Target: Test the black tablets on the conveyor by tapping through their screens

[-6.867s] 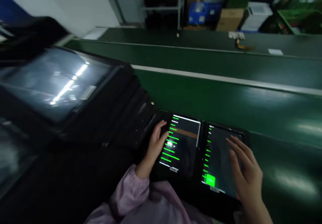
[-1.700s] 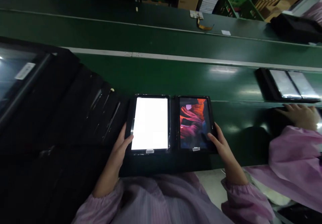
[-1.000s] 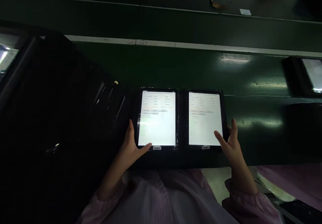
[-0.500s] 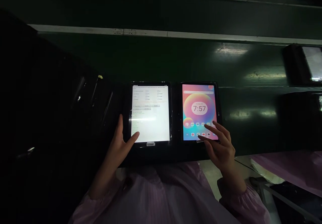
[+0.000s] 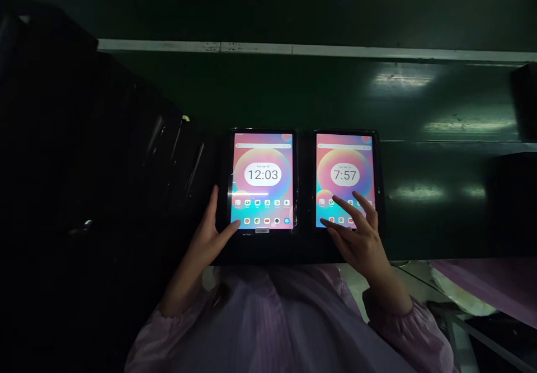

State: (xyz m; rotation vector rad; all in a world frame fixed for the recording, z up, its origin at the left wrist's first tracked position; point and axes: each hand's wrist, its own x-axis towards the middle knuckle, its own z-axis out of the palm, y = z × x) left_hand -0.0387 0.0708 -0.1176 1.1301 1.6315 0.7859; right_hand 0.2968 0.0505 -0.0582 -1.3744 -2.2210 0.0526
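A: Where are the tablets and hands?

B: The 12:03 tablet (image 5: 263, 182) is lying near the front of the green bench (image 5: 260, 93), and the 7:57 tablet (image 5: 344, 182) is lying just to its right. The left hand (image 5: 205, 244) is spreading thumb and forefinger around the first one's lower left corner, not clenching. The right hand (image 5: 369, 248) is fanning its fingers, grasping nothing, over the second's icons (whether any fingertip is touching, nobody can be telling).

A: What could be going wrong?

B: Perhaps a stray press, since those fingers are spanning several icons; or a slip, if someone were dragging a tablet over the bench edge running just below the 12:03 one.

A: And room?

B: Left of it, a dark stack (image 5: 168, 160) is crowding in; beyond its top, green surface is stretching away.
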